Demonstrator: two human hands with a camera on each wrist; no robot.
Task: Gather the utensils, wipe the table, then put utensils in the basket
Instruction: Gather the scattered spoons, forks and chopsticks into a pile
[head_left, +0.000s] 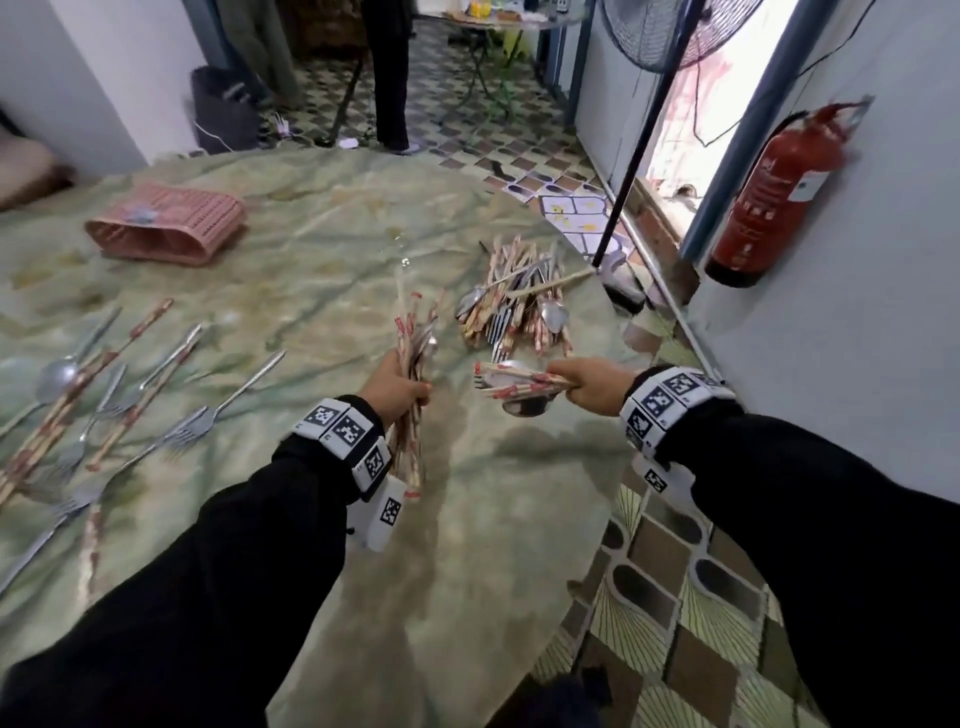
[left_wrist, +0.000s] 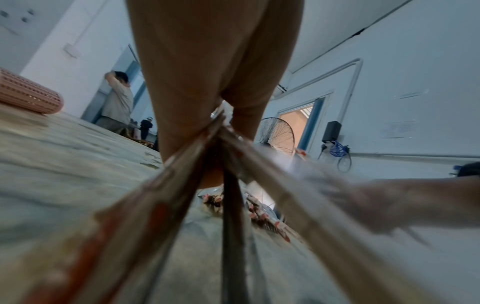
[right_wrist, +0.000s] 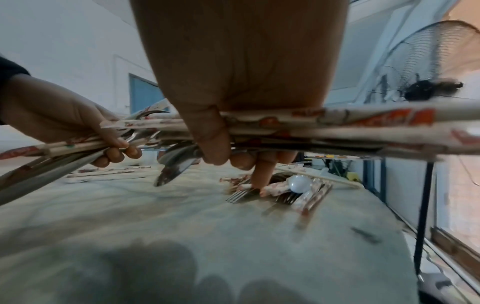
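Note:
My left hand (head_left: 397, 387) grips a bundle of paper-wrapped chopsticks and cutlery (head_left: 413, 353), held roughly upright above the round table (head_left: 322, 249). My right hand (head_left: 589, 384) grips a second bundle of wrapped chopsticks and a spoon (head_left: 511, 387), pointing left. Beyond both hands lies a pile of utensils (head_left: 519, 306) near the table's right edge. More forks, spoons and chopsticks (head_left: 104, 395) lie scattered at the left. A pink basket (head_left: 166, 223) lies tipped on its side at the far left. The right wrist view shows my thumb (right_wrist: 207, 133) clamped over the right hand's bundle (right_wrist: 337, 127).
The table carries a wrinkled green cover with damp patches (head_left: 524, 447). A black fan pole (head_left: 639, 145) stands just off the right edge, a red fire extinguisher (head_left: 763, 197) hangs on the right wall. A person (head_left: 387, 73) stands beyond the table.

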